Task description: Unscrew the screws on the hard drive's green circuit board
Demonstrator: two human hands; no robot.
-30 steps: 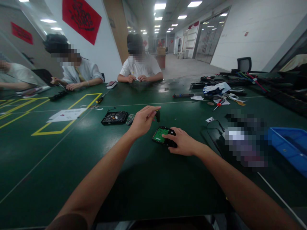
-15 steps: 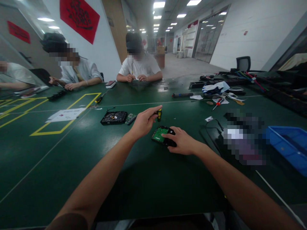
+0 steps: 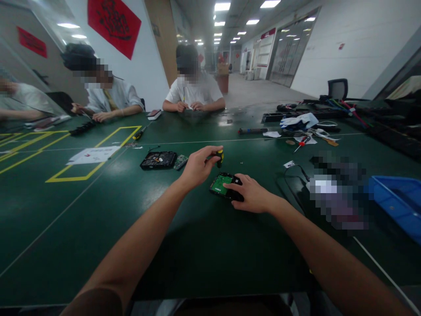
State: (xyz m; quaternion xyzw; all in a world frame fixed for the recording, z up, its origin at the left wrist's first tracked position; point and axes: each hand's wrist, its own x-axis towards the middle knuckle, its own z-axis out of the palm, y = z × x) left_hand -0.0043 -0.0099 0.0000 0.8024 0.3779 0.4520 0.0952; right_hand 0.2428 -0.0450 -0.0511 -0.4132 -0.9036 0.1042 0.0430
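Note:
A hard drive point(image 3: 221, 184) lies on the green table with its green circuit board facing up. My right hand point(image 3: 252, 194) is closed round its right end, the thumb lying over the board. Just above the drive's far edge, my left hand point(image 3: 198, 167) holds a short yellow-and-black screwdriver point(image 3: 220, 159) by its handle, roughly upright. The screwdriver's tip is too small to make out, so I cannot tell whether it touches the drive. Left of my left hand lie an opened black hard drive point(image 3: 158, 159) and a loose circuit board point(image 3: 181, 162).
At the right stands a blue bin point(image 3: 399, 193), near a black cable and a blurred-out object. Farther back are a red screwdriver point(image 3: 303, 141), a white-and-blue cloth point(image 3: 299, 120) and a dark rod-shaped tool point(image 3: 252, 131). Several people sit across the table. A paper sheet point(image 3: 94, 155) lies left.
The screwdriver's handle has tilted slightly between my left fingers. My right hand stays on the hard drive. The whole view has shifted a little.

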